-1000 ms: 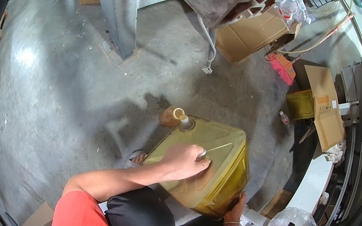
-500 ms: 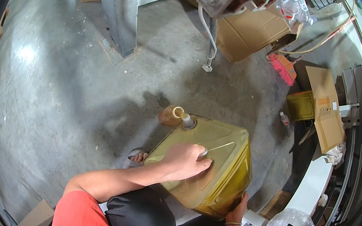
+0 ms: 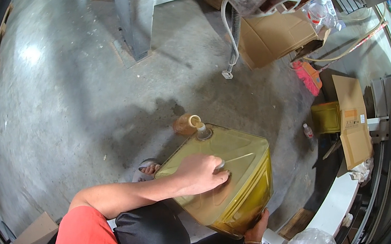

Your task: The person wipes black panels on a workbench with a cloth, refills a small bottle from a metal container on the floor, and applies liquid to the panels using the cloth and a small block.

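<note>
Head view: the pour carries on, with both holds unchanged over the last second.
At centre, a brownish jar (image 3: 183, 125) meets a tan stream (image 3: 197, 121) from the spout (image 3: 202, 132); the left hand (image 3: 200, 173) is clenched round the handle (image 3: 220, 165) atop the yellowish can (image 3: 244, 149), lower centre of the frame. Rightmost, the right hand (image 3: 257, 227) supports its lower corner, though how those fingers close cannot be told. Only the framing drifts slightly, so the flow seems steady.
</note>
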A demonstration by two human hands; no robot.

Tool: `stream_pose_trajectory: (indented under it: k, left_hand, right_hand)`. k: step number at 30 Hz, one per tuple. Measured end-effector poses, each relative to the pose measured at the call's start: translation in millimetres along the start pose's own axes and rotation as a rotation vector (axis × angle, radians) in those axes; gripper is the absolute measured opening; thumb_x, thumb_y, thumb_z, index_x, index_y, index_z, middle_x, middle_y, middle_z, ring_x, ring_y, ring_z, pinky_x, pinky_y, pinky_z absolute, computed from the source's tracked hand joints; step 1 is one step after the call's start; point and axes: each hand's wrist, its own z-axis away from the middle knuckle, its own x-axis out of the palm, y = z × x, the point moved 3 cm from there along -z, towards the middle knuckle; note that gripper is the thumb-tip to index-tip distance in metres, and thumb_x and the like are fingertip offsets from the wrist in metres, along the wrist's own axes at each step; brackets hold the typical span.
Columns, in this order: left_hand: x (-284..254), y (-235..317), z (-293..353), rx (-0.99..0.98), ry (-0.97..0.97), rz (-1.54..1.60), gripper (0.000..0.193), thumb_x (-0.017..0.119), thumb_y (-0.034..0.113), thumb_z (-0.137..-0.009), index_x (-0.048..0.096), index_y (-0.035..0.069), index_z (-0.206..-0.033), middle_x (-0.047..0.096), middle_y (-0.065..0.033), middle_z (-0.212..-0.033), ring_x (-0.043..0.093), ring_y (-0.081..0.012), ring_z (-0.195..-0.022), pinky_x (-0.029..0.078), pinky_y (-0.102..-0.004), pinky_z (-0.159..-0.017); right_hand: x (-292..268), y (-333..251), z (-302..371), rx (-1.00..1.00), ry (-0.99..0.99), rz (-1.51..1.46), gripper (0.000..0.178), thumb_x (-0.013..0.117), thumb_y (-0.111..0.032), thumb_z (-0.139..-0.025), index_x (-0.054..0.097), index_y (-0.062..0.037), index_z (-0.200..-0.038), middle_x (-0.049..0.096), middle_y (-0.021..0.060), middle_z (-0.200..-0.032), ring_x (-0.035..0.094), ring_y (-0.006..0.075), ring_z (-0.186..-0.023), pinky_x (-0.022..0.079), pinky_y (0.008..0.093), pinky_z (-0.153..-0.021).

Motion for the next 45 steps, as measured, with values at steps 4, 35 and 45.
stream_pose_trajectory:
  k: [4, 35, 45]
  left_hand:
    - [2.1, -1.6, -0.2, 0.001, 0.003, 0.009, 0.036, 0.063, 0.035, -0.087, 0.059, 0.002, -0.072, 0.058, -0.0187, -0.06, 0.059, -0.0366, -0.056, 0.044, -0.0455, -0.055]
    - [3.0, 1.6, -0.4, -0.012, 0.015, 0.01, 0.034, 0.064, 0.033, -0.086, 0.059, 0.002, -0.073, 0.059, -0.0181, -0.061, 0.06, -0.0372, -0.057, 0.045, -0.0453, -0.055]
    - [0.0, 5.1, -1.4, 0.001, 0.021, 0.011, 0.034, 0.064, 0.033, -0.086, 0.057, 0.003, -0.071, 0.058, -0.0185, -0.06, 0.059, -0.0364, -0.056, 0.044, -0.0448, -0.055]
  right_hand:
    - [-1.0, -1.3, -0.7, 0.009, -0.001, -0.031, 0.041, 0.043, -0.038, -0.099, 0.06, -0.0046, -0.116, 0.063, 0.006, -0.112, 0.059, 0.0202, -0.105, 0.046, 0.0341, -0.093]
    - [-6.6, -6.7, -0.9, -0.005, -0.035, 0.015, 0.052, 0.04, -0.045, -0.098, 0.058, -0.0029, -0.125, 0.064, 0.0093, -0.122, 0.06, 0.0241, -0.109, 0.045, 0.0355, -0.098]
    - [4.3, -13.6, 7.6, -0.043, -0.047, 0.01, 0.045, 0.041, -0.039, -0.1, 0.058, -0.0027, -0.121, 0.063, 0.007, -0.118, 0.058, 0.0215, -0.108, 0.044, 0.0353, -0.096]
